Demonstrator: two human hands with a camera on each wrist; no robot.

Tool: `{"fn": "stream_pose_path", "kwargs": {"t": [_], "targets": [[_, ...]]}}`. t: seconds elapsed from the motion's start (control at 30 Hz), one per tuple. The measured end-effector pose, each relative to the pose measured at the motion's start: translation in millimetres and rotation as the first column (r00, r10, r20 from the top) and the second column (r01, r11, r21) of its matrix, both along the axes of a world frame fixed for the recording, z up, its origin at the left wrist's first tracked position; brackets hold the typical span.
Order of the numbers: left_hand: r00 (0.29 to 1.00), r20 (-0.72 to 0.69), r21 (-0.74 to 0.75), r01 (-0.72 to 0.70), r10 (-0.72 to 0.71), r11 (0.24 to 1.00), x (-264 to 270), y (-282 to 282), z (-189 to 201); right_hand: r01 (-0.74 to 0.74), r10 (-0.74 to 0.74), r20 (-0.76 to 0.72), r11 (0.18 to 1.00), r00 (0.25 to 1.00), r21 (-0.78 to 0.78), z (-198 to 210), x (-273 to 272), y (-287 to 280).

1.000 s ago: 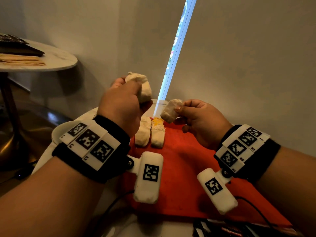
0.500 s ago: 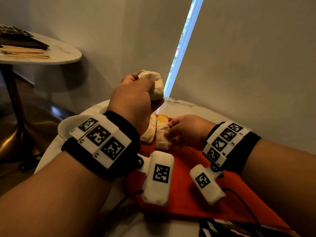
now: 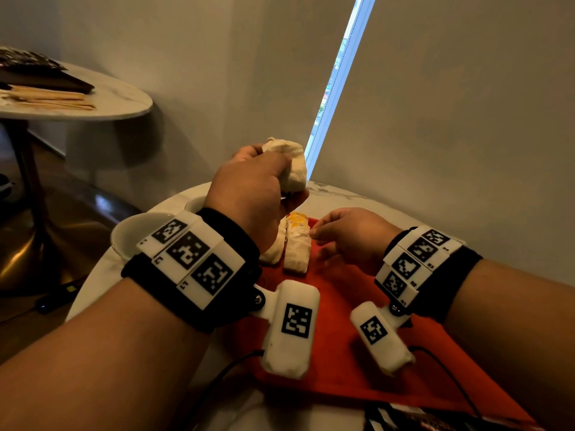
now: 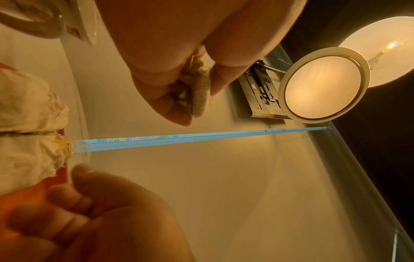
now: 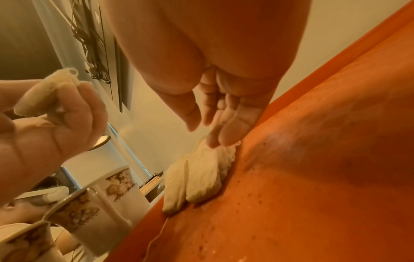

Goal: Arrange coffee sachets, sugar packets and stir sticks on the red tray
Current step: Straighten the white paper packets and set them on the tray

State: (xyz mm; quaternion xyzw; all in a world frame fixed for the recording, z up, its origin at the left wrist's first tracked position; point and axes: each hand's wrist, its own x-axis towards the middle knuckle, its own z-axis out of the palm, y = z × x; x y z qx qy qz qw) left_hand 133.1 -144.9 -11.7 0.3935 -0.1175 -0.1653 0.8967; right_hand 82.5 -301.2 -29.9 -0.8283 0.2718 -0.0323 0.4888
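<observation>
The red tray [image 3: 342, 353] lies on a round white table. At its far end, white sachets [image 3: 297, 247] lie side by side, one with a yellow end. My left hand [image 3: 273, 175] hovers above them and grips a bunch of white sachets [image 3: 289, 164], which the left wrist view shows squeezed between my fingers [image 4: 197, 92]. My right hand [image 3: 314, 236] is low at the right side of the lying sachets. In the right wrist view its nearly straight fingertips [image 5: 215, 140] touch the end of a sachet [image 5: 201, 173] on the tray [image 5: 313, 177]. Wooden stir sticks [image 3: 46, 99] lie on a side table at the far left.
White cups [image 3: 137, 234] stand on the table left of the tray; the right wrist view shows their floral pattern [image 5: 96, 203]. Dark packets [image 3: 420, 421] lie at the tray's near edge. A wall and a window slit [image 3: 336, 79] close off the far side. Cables trail from both wrist cameras.
My right hand came down from mid-air with a sachet, laid it on the tray beside the others and let go of it. My left hand stayed raised with its bunch.
</observation>
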Motion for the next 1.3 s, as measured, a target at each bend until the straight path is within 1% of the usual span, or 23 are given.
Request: {"fn": "stream_pose_path", "kwargs": {"t": [0.13, 0.23, 0.3, 0.37, 0.47, 0.57, 0.73, 0.9, 1.03, 1.13, 1.2, 1.3], "targets": [[0.996, 0.033, 0.024, 0.082, -0.083, 0.996, -5.4, 0.8, -0.3, 0.023, -0.022, 0.145, 1.0, 0.989, -0.008, 9.4, -5.9, -5.5], [0.99, 0.058, 0.079, 0.121, -0.126, 0.989, -9.8, 0.3, -1.3, 0.049, -0.069, 0.312, 0.996, 0.948, 0.07, 19.9, -9.8, -4.3], [0.983, 0.082, 0.116, 0.154, -0.164, 0.981, -12.8, -0.5, -2.2, 0.01, -0.073, 0.415, 0.988, 0.907, 0.153, 30.2, -15.2, 0.5], [0.975, 0.1, 0.158, 0.182, -0.199, 0.971, -14.8, -0.5, -3.2, -0.072, -0.026, 0.468, 0.979, 0.883, 0.19, 39.0, -20.8, 6.4], [0.964, 0.122, 0.177, 0.213, -0.236, 0.961, -18.4, -0.4, -3.4, -0.193, 0.088, 0.477, 0.965, 0.875, 0.176, 42.2, -24.0, 13.3], [0.961, 0.125, 0.184, 0.224, -0.248, 0.957, -20.8, 0.6, -3.3, -0.229, 0.14, 0.484, 0.965, 0.864, 0.129, 38.3, -23.8, 17.2], [0.961, 0.099, 0.16, 0.241, -0.258, 0.957, -21.5, 1.1, -1.8, -0.194, 0.087, 0.517, 0.969, 0.851, 0.156, 34.8, -24.8, 14.6], [0.966, 0.086, 0.174, 0.225, -0.243, 0.959, -22.4, 0.1, -1.2, -0.178, 0.062, 0.523, 0.968, 0.85, 0.175, 32.4, -25.1, 11.2], [0.972, 0.083, 0.223, 0.197, -0.22, 0.955, -22.1, -0.3, -2.6, -0.161, 0.015, 0.549, 0.962, 0.836, 0.219, 32.8, -24.3, 9.2], [0.975, 0.087, 0.258, 0.178, -0.206, 0.95, -22.5, -0.7, -3.1, -0.173, 0.022, 0.539, 0.957, 0.842, 0.232, 31.2, -24.3, 10.6], [0.98, 0.088, 0.269, 0.15, -0.179, 0.951, -21.5, -0.6, -2.6, -0.166, 0.019, 0.535, 0.959, 0.845, 0.228, 29.7, -23.6, 10.8], [0.987, 0.123, 0.302, 0.063, -0.104, 0.951, -18.3, -0.7, -2.9, -0.127, -0.009, 0.527, 0.967, 0.85, 0.221, 28.7, -23.4, 9.4]]}}
